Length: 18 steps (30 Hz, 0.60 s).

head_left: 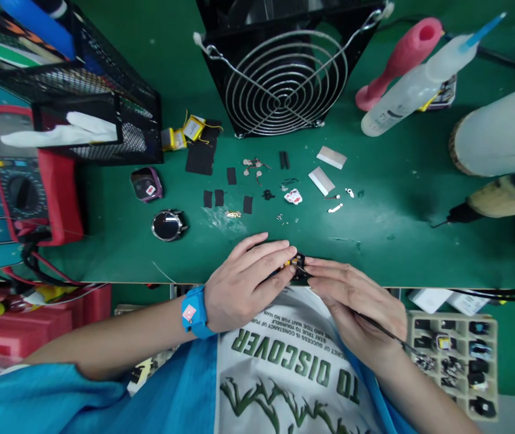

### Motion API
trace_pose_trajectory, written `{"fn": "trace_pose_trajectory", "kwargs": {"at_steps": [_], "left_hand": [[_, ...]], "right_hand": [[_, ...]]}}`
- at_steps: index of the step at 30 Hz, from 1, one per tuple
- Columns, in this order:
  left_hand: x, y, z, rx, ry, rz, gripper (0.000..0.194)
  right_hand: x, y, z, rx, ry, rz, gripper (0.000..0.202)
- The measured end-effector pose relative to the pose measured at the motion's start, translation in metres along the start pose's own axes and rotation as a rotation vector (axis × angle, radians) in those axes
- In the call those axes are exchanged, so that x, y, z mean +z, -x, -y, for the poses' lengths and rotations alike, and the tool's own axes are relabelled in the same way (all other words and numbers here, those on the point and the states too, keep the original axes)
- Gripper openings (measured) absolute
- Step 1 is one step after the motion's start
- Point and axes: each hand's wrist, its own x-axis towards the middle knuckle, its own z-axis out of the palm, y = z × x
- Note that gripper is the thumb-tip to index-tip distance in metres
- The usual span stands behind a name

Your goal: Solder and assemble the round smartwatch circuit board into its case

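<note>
At the front edge of the table, my left hand point(252, 274) is closed on a small black device point(299, 263) with yellow-orange parts inside, probably an opened watch case. Its fingers cover most of it. My right hand point(356, 301) pinches a thin dark tool, seemingly tweezers point(381, 328), whose rear end sticks out past the wrist. The tool's tip meets the device between both hands. Beyond the fingers lie small metal bits point(279, 217), black foam pieces point(247, 205) and a white-and-red piece point(293, 196).
A fan point(284, 99) stands at the back. To the left are a round watch point(167, 225), a purple-cased watch point(147, 184), a red multimeter point(58, 199) and a mesh organizer point(142, 132). Bottles point(402, 99) and an electric screwdriver point(494, 205) occupy the right. A parts tray point(460, 355) sits lower right.
</note>
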Motion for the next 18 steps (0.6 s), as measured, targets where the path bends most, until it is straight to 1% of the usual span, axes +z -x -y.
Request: {"fn": "trace_pose_trajectory", "kwargs": {"at_steps": [7, 14, 18], "left_hand": [[0.0001, 0.0002, -0.0002, -0.003, 0.006, 0.000, 0.015], [-0.0007, 0.0011, 0.0008, 0.022, 0.009, 0.008, 0.019], [-0.0004, 0.0006, 0.0017, 0.047, -0.015, 0.002, 0.018]], "right_hand": [[-0.0002, -0.0017, 0.0040, 0.034, 0.028, 0.011, 0.043], [0.0017, -0.0048, 0.0054, 0.017, 0.036, -0.038, 0.042], [-0.0014, -0.0014, 0.0038, 0.025, 0.002, -0.014, 0.043]]}}
